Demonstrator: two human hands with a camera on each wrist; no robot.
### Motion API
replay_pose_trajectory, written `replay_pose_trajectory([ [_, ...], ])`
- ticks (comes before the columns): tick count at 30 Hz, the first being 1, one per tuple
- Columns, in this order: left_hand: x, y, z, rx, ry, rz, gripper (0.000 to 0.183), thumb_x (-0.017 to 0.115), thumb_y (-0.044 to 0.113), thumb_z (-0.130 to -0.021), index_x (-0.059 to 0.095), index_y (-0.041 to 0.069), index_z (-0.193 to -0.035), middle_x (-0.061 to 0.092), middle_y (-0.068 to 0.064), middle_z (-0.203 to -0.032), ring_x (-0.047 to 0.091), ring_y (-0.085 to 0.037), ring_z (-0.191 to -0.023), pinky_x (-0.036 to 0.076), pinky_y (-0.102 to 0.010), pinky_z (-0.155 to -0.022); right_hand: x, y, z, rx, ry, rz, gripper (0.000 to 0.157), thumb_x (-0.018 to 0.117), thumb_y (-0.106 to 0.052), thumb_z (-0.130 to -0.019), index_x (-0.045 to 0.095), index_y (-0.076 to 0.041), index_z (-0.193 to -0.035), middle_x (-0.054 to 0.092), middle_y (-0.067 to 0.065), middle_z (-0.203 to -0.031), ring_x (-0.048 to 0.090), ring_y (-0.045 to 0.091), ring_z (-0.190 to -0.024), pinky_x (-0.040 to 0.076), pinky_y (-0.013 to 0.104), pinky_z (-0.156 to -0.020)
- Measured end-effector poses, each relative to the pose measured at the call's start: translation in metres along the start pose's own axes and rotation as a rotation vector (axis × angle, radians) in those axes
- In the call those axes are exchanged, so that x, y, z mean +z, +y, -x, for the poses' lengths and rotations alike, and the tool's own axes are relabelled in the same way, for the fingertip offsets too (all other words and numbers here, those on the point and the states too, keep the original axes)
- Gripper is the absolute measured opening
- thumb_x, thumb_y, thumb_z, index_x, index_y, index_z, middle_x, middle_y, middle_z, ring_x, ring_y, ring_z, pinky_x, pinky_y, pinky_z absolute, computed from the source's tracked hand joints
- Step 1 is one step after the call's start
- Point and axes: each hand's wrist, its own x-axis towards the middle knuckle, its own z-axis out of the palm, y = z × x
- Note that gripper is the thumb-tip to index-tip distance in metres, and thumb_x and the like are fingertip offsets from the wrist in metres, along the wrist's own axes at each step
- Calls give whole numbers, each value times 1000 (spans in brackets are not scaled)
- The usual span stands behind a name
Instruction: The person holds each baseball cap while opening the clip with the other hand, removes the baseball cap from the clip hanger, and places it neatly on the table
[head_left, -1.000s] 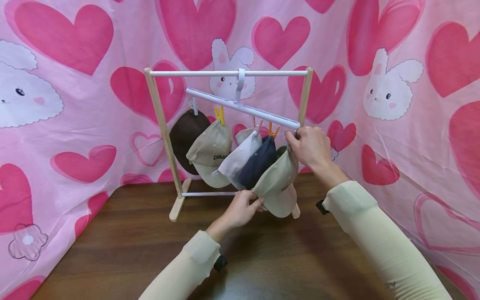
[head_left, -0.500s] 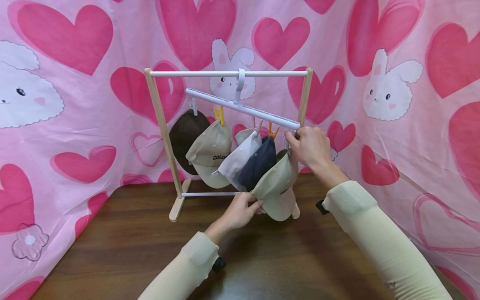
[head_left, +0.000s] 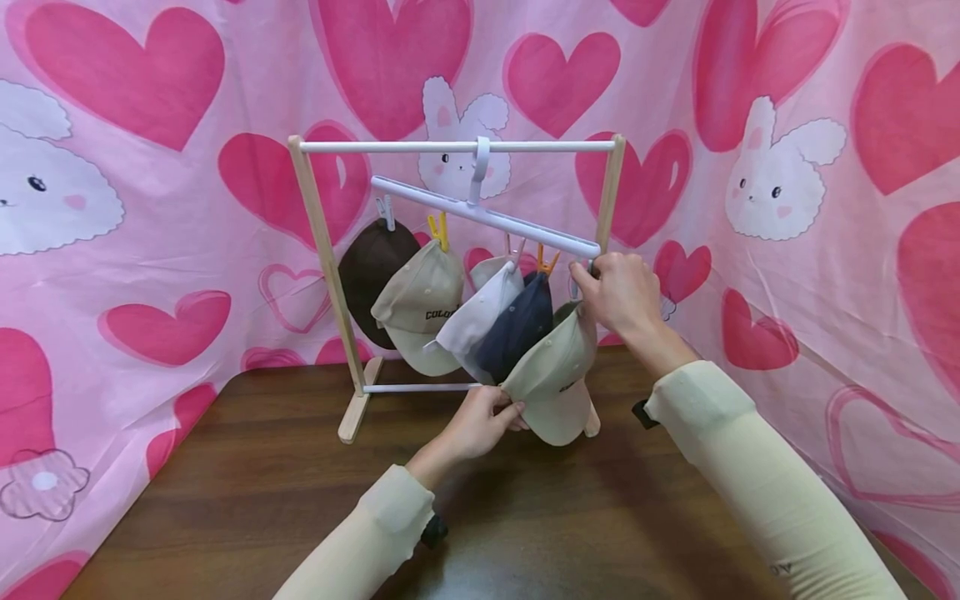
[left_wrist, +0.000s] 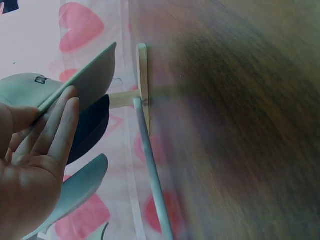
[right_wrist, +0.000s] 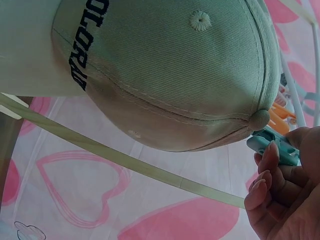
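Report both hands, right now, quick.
Left hand: closed, pinching the edge of the rightmost beige fabric cap with dark lettering.
Right hand: closed, pinching the teal plastic clothespin at that cap's top.

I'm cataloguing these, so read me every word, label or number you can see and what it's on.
"COLO", rest unclear: beige cap second from left.
"OLORA", start cut off, end unclear: beige cap at the right end.
Right sleeve: a dark mark, too small to read.
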Motion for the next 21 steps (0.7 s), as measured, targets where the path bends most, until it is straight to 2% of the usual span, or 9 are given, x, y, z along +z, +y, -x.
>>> replay_pose_trajectory([
  [5,0,-1,1,15,-6,0,17,59,1,-102,72,-11,-101,76,-19,-91,75,-40,-82,62,-42,-74,0,1,0,3,2,-19,49,60,-40,-101,67,-3,-71,48,10,-56,45,25,-49,37,33,-42],
  [14,0,-2,3,29,-3,10,19,58,0,-102,71,-13,-100,74,-25,-89,74,-42,-80,60,-27,-68,0,3,0,1,18,-63,45,64,-38,-100,72,1,-79,50,11,-56,47,24,-48,39,33,-42],
  [16,0,-2,3,24,-4,15,19,58,0,-102,71,-13,-100,74,-25,-89,74,-41,-81,61,-29,-69,1,4,0,6,21,-78,44,66,-38,-99,73,2,-83,51,11,-57,48,24,-47,40,33,-42],
  [21,0,-3,3,12,-4,22,18,60,2,-101,72,-11,-98,75,-22,-88,75,-40,-81,62,-43,-74,0,7,0,10,28,-96,43,67,-38,-99,74,2,-86,51,12,-57,48,25,-47,41,33,-43],
])
